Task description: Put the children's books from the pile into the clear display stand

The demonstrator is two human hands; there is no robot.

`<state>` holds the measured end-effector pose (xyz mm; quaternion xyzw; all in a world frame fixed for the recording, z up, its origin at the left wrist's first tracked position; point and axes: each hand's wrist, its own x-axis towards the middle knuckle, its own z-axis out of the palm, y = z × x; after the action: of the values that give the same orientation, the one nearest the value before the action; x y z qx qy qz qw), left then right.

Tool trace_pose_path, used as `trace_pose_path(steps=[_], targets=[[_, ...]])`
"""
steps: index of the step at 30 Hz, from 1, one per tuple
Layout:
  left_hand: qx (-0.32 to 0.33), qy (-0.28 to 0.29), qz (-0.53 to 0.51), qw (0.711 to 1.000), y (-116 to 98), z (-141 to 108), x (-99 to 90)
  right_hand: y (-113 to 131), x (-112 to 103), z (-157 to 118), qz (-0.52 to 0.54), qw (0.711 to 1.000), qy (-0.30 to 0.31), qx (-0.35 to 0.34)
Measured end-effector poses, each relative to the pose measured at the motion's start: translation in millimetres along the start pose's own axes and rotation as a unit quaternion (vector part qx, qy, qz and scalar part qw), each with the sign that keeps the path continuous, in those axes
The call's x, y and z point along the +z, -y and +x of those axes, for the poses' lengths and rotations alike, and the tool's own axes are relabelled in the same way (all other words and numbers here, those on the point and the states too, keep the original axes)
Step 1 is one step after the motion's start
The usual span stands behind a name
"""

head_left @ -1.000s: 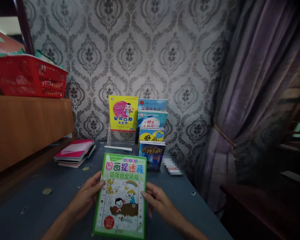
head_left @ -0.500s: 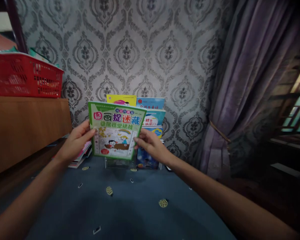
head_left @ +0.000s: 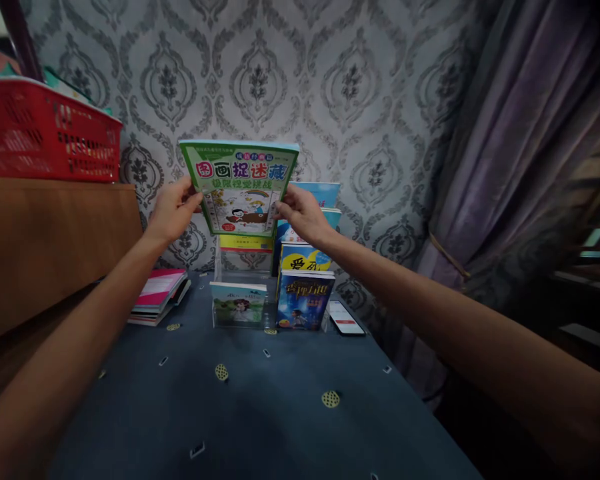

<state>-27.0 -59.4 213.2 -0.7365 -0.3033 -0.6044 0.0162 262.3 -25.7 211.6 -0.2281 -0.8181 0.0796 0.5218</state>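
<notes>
A green-bordered picture book (head_left: 243,200) is held up by its two side edges, its cover facing me. My left hand (head_left: 174,208) is closed on the left edge, and my right hand (head_left: 303,212) pinches the right edge. The book is tilted, above the left column of a clear tiered book rack (head_left: 239,275). Behind it, a yellow book (head_left: 246,243) stands in the rack, mostly hidden. A small green book (head_left: 239,307) sits in the front left slot. On the right, a dark blue book (head_left: 304,301) stands before a yellow-and-blue one (head_left: 300,259) and others.
A stack of books (head_left: 157,297) lies left of the rack, a phone (head_left: 347,318) to its right. The dark patterned tablecloth (head_left: 275,413) extends in front. A red basket (head_left: 55,130) rests on a wooden cabinet (head_left: 55,247) at left; a purple curtain (head_left: 485,187) hangs at right.
Both hands have raised the picture book, and its top now tips toward me. The small green book in the front left slot and the phone have come into fuller view.
</notes>
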Motion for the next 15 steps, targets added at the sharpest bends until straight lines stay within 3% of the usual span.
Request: trace_pose_path(steps=[6,15], targets=[[-0.021,0.0,0.001,1.0,30.6,-2.5,17.8,-24.1,13.9,-4.9,-0.025,0.999,-0.014,0.041],[-0.015,0.009,-0.022,1.0,44.2,2.7,34.3,-46.7,26.9,-3.3,-0.085,0.991,-0.074,0.065]])
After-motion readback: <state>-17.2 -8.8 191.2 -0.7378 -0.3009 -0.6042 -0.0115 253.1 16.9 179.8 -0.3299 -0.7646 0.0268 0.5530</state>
